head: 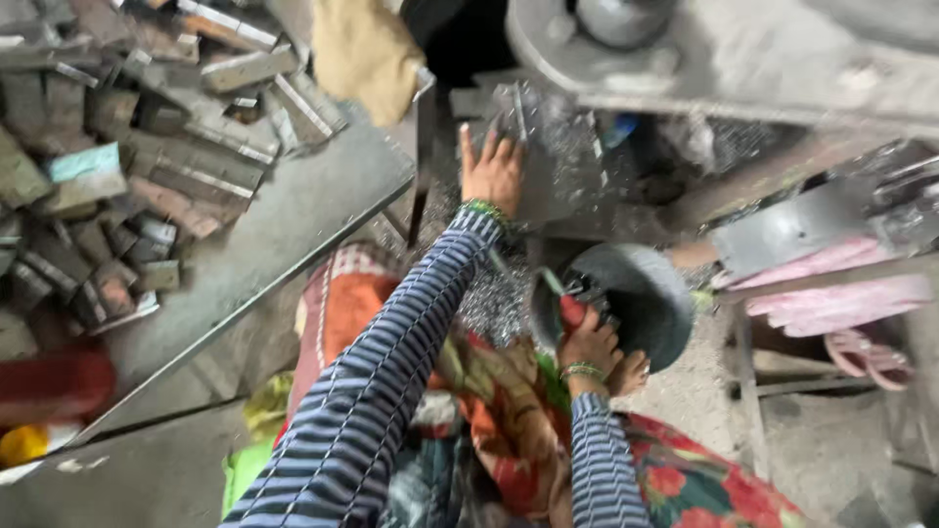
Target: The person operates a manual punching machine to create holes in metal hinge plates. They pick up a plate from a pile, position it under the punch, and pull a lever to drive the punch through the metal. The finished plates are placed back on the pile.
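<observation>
Head view: left hand point(492, 174) lies open, flat on grey metal plate point(548, 166) to steady it; right hand point(588, 341) grips round dark metal bowl point(626, 303) by its rim.

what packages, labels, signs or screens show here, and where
No package, label, sign or screen shows clearly.
Metal blocks: piled on the grey table, upper left; grey-brown, rectangular.
Left hand: flat on a grey metal plate.
Right hand: on the rim of a round dark wheel.

Both arms wear long navy sleeves with thin pale stripes, and a green beaded bangle circles each wrist just behind the left hand point(492, 171) and right hand point(588, 342).
</observation>
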